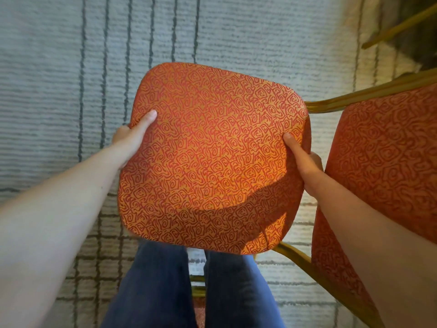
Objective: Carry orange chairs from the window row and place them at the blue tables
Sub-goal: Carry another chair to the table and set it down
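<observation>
An orange chair with a swirl-patterned seat (212,157) fills the middle of the head view, seen from above. My left hand (132,138) grips the seat's left edge, thumb on top and fingers hidden underneath. My right hand (305,162) grips the right edge the same way. The chair's padded orange backrest (383,166) stands at the right, joined to the seat by a gold metal frame (369,91). My legs in blue jeans stand just behind the seat's near edge. No blue table is in view.
A pale grey carpet with dark lines (59,91) covers the floor all around. Gold frame bars of another chair (402,24) show at the top right corner. Part of a gold frame (197,287) shows between my legs.
</observation>
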Available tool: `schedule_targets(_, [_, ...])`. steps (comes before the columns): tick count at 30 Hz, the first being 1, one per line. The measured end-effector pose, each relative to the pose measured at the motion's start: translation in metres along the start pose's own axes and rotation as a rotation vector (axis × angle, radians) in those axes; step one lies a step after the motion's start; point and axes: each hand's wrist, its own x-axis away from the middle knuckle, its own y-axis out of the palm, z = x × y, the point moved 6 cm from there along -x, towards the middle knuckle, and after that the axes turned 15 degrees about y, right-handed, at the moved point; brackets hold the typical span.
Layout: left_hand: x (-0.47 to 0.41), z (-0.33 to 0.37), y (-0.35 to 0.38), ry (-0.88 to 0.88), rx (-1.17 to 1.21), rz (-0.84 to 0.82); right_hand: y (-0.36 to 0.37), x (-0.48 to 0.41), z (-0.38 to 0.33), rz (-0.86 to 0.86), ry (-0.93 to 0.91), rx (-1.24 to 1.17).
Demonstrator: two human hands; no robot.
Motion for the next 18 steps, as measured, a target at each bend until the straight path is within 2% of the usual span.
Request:
schedule_targets(4, [0.021,0.015,-0.013,-0.010,-0.050,0.002,-0.007,0.018,0.004,-0.006,0.026,-0.002])
schedule_targets(13, [0.085,0.091,-0.081,0.120,0.058,0.018,-0.042,0.116,-0.031,-0.044,-0.084,-0.023])
schedule_targets(18, [0.117,0.115,-0.101,0.119,0.089,0.003,-0.059,0.147,-0.041,-0.077,-0.097,-0.038])
